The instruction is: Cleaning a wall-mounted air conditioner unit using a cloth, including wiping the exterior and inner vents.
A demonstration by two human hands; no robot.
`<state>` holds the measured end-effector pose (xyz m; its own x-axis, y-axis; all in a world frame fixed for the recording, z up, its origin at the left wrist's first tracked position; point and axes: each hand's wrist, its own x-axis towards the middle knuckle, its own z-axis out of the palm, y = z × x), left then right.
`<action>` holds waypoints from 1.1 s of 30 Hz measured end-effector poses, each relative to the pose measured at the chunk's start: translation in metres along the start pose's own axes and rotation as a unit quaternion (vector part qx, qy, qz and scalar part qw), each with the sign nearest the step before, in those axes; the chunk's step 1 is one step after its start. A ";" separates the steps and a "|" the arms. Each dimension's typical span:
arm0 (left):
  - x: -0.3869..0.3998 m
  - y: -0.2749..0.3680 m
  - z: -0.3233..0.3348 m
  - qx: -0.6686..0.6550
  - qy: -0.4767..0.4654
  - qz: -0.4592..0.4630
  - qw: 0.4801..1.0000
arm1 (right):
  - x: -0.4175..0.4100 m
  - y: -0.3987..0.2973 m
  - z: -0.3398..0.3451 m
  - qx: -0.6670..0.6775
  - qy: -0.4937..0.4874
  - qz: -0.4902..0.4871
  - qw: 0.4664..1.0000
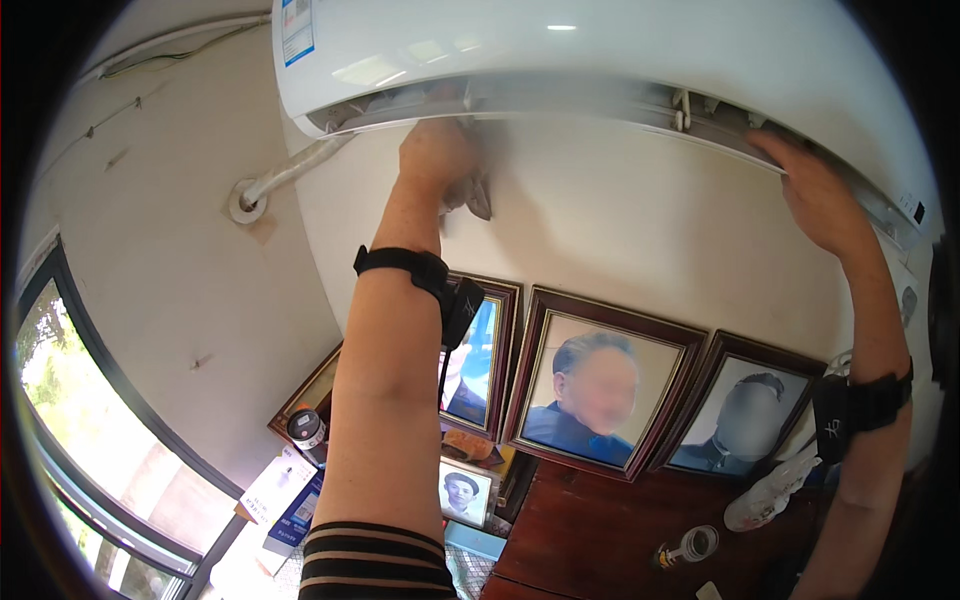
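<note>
A white wall-mounted air conditioner point(525, 45) spans the top of the view, its long lower outlet uncovered. My left hand point(439, 154) reaches up to the left part of the outlet, its fingers partly inside and blurred. A greyish cloth point(478, 196) hangs below that hand, apparently held in it. At the outlet's right part, my right hand point(810, 187) rests against the lower edge with its fingers extended and nothing seen in it. Between the hands, a whitish blur covers the middle of the outlet.
Framed portraits point(607, 382) lean against the wall below. A dark red wooden surface point(570, 525) bears a glass jar point(699, 541) and a plastic bag point(772, 491). Boxes point(277, 487) and a can point(306, 427) stand at lower left, near a window point(112, 405). A pipe point(296, 169) enters the left wall.
</note>
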<state>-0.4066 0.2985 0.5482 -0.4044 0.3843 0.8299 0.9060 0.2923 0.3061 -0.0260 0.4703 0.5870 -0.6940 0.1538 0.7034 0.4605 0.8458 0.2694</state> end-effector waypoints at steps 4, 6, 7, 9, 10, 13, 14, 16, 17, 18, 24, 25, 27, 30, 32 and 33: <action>0.014 -0.008 0.003 0.048 0.014 0.014 0.999 | 0.002 -0.004 -0.004 0.012 -0.018 0.014 1.000; 0.015 -0.006 0.001 0.055 0.001 0.008 0.998 | 0.002 -0.004 -0.003 0.002 -0.010 0.009 1.000; 0.014 -0.006 -0.001 0.062 -0.012 0.001 0.998 | 0.002 -0.005 -0.002 -0.008 -0.003 0.003 1.000; 0.010 -0.004 -0.007 0.039 -0.050 0.010 0.998 | 0.003 -0.006 -0.003 -0.001 -0.009 0.014 1.000; 0.008 -0.004 -0.009 0.015 -0.089 0.017 0.996 | 0.004 -0.006 -0.004 0.005 -0.016 0.025 1.000; 0.001 -0.001 -0.023 -0.003 -0.128 0.024 0.991 | 0.005 -0.007 -0.008 0.012 -0.040 0.052 0.998; -0.001 -0.001 -0.025 -0.014 -0.151 0.029 0.988 | 0.005 -0.004 -0.007 0.014 -0.038 0.050 0.998; -0.005 -0.004 -0.023 -0.001 -0.151 0.037 0.988 | 0.004 0.003 -0.005 0.019 -0.028 0.039 0.999; -0.006 -0.009 -0.021 -0.004 -0.131 0.049 0.990 | 0.005 0.004 -0.005 0.021 -0.026 0.036 0.999; -0.007 -0.013 -0.019 -0.008 -0.112 0.060 0.992 | 0.006 0.004 -0.006 0.022 -0.032 0.038 0.999; -0.009 -0.014 -0.019 -0.032 -0.118 0.040 0.992 | 0.008 0.006 -0.002 0.033 -0.051 0.050 0.997; -0.010 -0.022 -0.011 -0.004 -0.077 0.035 0.996 | 0.007 0.009 -0.001 0.041 -0.050 0.051 0.997; -0.018 -0.034 -0.001 0.024 0.023 0.051 0.998 | 0.010 0.004 -0.001 0.047 -0.046 0.048 0.997; -0.025 -0.021 0.010 0.029 0.037 -0.010 0.999 | 0.011 0.004 -0.002 0.046 -0.055 0.064 0.995; -0.030 -0.019 0.005 0.017 0.061 0.002 0.998 | 0.011 0.002 -0.003 0.040 -0.065 0.078 0.994; -0.034 -0.020 0.004 0.006 0.087 0.013 0.996 | 0.009 -0.002 -0.006 0.046 -0.057 0.070 0.995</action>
<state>-0.4112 0.2829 0.5126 -0.3518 0.2355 0.9060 0.9142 0.2945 0.2785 -0.0303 0.4668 0.5968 -0.6872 0.3266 0.6490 0.5081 0.8545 0.1080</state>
